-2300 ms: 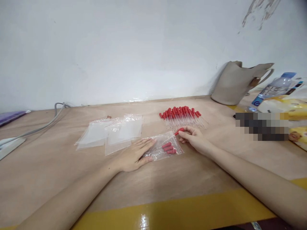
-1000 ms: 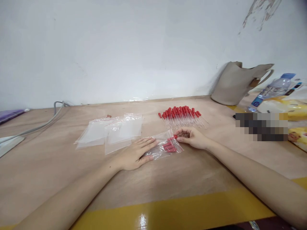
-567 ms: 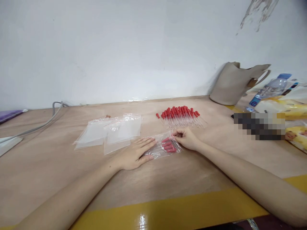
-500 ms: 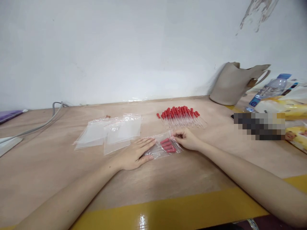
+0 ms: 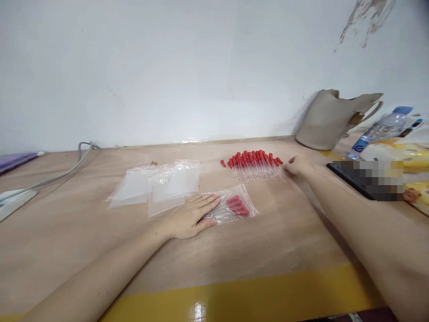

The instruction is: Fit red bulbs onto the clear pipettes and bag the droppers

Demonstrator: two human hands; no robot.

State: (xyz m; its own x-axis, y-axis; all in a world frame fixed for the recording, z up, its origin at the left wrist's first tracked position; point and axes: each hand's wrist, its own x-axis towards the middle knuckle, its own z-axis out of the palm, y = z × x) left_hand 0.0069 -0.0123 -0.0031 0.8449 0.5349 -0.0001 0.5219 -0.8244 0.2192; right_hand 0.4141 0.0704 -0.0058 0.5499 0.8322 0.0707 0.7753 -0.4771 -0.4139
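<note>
My left hand (image 5: 194, 215) lies flat with its fingers spread, pressing the left end of a clear zip bag (image 5: 221, 218) against the table. Several droppers with red bulbs (image 5: 237, 205) lie inside this bag; their clear stems run toward my fingers and are partly covered by them. Its zip edge is at the right. My right hand (image 5: 299, 165) is beside the right end of a pile of red-bulbed droppers (image 5: 251, 163), with thumb and fingers slightly apart and nothing visible between them. Flat clear zip bags (image 5: 167, 190) overlap to the left of the pile.
At the back right stand a beige bag (image 5: 323, 118) and a water bottle (image 5: 382, 129). A dark phone-like object (image 5: 351, 181), partly pixelated, lies near yellow packaging (image 5: 395, 154). A grey cable (image 5: 63, 173) runs along the left. Yellow tape (image 5: 234, 295) lines the front edge.
My right hand has let go of the bag's zip edge and moved right and away from me to the dropper pile. My left hand stays on the bag. The view has shifted slightly.
</note>
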